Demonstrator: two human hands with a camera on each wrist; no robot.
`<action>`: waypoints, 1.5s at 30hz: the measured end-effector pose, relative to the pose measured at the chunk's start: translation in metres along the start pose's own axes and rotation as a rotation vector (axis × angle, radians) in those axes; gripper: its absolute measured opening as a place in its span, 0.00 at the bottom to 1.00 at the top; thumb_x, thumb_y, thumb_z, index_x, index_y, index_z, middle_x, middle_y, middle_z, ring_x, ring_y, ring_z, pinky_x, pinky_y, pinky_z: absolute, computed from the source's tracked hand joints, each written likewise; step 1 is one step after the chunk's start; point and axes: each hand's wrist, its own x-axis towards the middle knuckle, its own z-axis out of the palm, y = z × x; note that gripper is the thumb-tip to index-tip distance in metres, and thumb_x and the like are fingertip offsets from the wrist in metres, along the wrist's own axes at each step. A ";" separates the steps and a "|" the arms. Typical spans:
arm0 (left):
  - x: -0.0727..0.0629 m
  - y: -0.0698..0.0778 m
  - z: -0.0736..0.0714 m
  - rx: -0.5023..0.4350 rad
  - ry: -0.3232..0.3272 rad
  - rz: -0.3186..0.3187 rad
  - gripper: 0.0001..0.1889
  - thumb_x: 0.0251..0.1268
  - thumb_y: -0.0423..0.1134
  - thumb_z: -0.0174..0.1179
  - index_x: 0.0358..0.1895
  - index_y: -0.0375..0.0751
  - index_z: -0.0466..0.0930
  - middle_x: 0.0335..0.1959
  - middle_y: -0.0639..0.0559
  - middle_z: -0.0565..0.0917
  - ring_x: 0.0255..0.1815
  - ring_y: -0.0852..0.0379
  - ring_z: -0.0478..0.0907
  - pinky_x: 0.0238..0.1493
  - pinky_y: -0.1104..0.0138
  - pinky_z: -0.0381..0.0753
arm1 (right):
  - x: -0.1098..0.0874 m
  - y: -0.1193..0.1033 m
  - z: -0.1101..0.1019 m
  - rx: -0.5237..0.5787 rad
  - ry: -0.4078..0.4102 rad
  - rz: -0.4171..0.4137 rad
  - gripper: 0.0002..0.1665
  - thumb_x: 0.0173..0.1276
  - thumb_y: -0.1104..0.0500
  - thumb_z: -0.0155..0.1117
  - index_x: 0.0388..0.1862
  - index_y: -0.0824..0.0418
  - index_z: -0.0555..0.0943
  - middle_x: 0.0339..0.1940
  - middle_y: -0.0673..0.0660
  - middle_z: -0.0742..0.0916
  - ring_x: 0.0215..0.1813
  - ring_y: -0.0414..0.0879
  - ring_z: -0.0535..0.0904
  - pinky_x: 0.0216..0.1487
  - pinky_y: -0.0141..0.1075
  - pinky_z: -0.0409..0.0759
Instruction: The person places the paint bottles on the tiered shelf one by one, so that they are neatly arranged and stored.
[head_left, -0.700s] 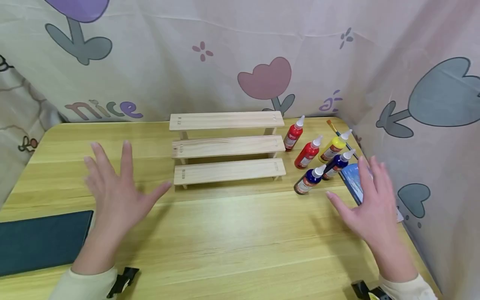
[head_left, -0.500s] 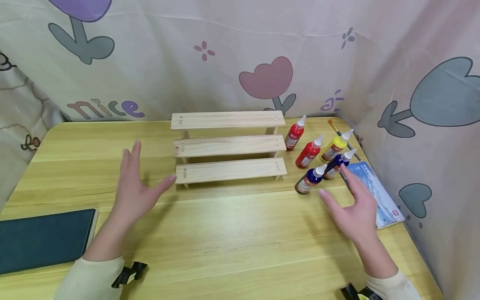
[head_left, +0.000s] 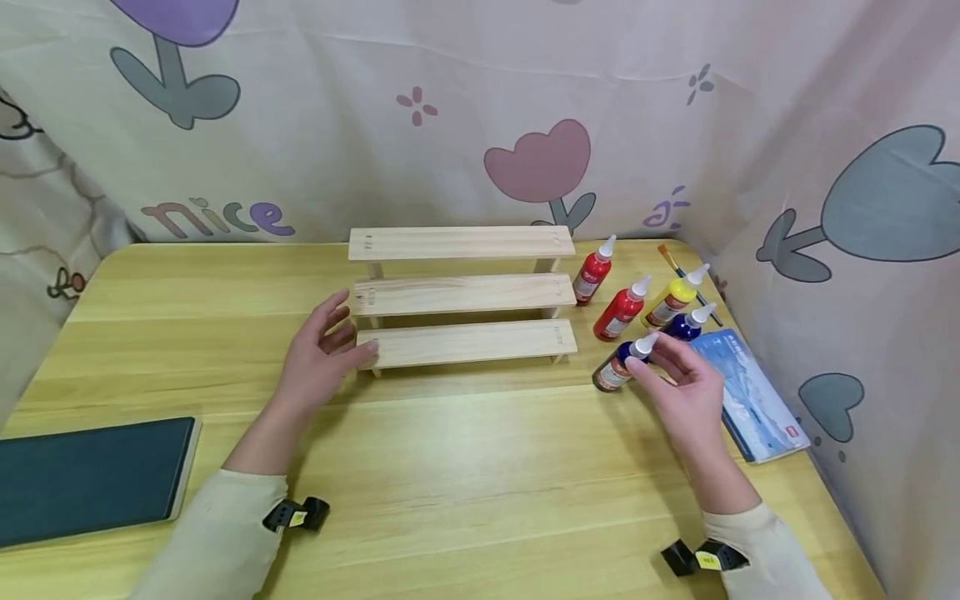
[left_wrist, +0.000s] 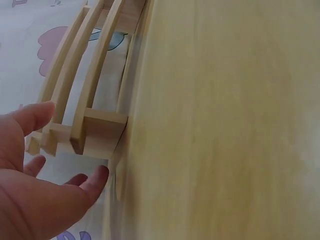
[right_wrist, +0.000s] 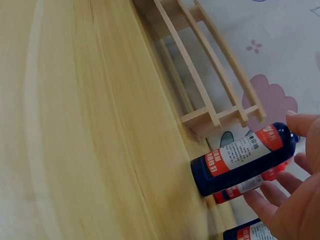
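Note:
A three-tier wooden display stand (head_left: 465, 343) stands toward the back of the table. My left hand (head_left: 315, 358) is at its left end, thumb overlapping the lowest plank in the head view; the left wrist view shows the fingers spread around that end with a gap. My right hand (head_left: 686, 396) is at a dark blue paint bottle (right_wrist: 240, 155) with a white nozzle, thumb tip right at the bottle's shoulder and the other fingers loosely bent behind it. The bottle stands upright on the table. Behind it are two red paint bottles (head_left: 619, 315), a yellow one (head_left: 670, 302) and another dark blue one (head_left: 681, 327).
A blue-covered booklet (head_left: 757, 400) lies at the right edge, partly behind the right hand. A paintbrush (head_left: 671, 260) lies behind the yellow bottle. On the left is a dark green notebook (head_left: 90, 479). A printed cloth (head_left: 315, 125) hangs along the back and sides.
Both hands have moved inward: the left to the right, up to the stand's end, the right to the left, up to the front dark blue bottle. The stand and bottles remain in place.

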 end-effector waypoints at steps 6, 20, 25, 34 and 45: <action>0.003 -0.002 0.003 -0.029 0.003 0.030 0.41 0.65 0.27 0.65 0.78 0.56 0.59 0.75 0.41 0.60 0.72 0.41 0.64 0.59 0.70 0.74 | 0.002 0.004 0.002 -0.037 0.019 -0.019 0.20 0.59 0.71 0.75 0.52 0.69 0.85 0.45 0.49 0.88 0.45 0.41 0.84 0.46 0.26 0.82; 0.007 -0.005 0.007 -0.030 -0.035 0.117 0.37 0.63 0.18 0.60 0.75 0.45 0.65 0.70 0.39 0.66 0.68 0.40 0.67 0.71 0.55 0.63 | 0.002 0.007 0.001 -0.087 0.034 -0.131 0.16 0.59 0.72 0.74 0.48 0.72 0.86 0.39 0.48 0.89 0.41 0.41 0.85 0.43 0.27 0.83; 0.008 -0.007 0.009 -0.040 -0.036 0.125 0.37 0.62 0.17 0.60 0.75 0.44 0.65 0.69 0.38 0.68 0.68 0.39 0.68 0.71 0.58 0.64 | 0.000 0.002 0.001 -0.095 0.057 -0.125 0.17 0.58 0.72 0.75 0.47 0.71 0.86 0.37 0.46 0.88 0.39 0.40 0.84 0.39 0.25 0.82; 0.008 -0.009 0.009 -0.043 -0.040 0.116 0.36 0.64 0.18 0.59 0.75 0.45 0.64 0.69 0.40 0.68 0.68 0.41 0.68 0.68 0.64 0.68 | 0.006 -0.021 0.006 -0.110 0.021 -0.235 0.15 0.57 0.73 0.75 0.45 0.72 0.87 0.33 0.47 0.88 0.34 0.41 0.81 0.33 0.24 0.80; 0.011 -0.012 0.011 -0.057 -0.032 0.117 0.37 0.65 0.18 0.59 0.75 0.47 0.65 0.70 0.40 0.68 0.69 0.41 0.67 0.71 0.52 0.63 | 0.021 -0.056 0.026 -0.032 -0.074 -0.253 0.14 0.62 0.70 0.72 0.48 0.69 0.87 0.35 0.54 0.88 0.33 0.46 0.80 0.33 0.28 0.83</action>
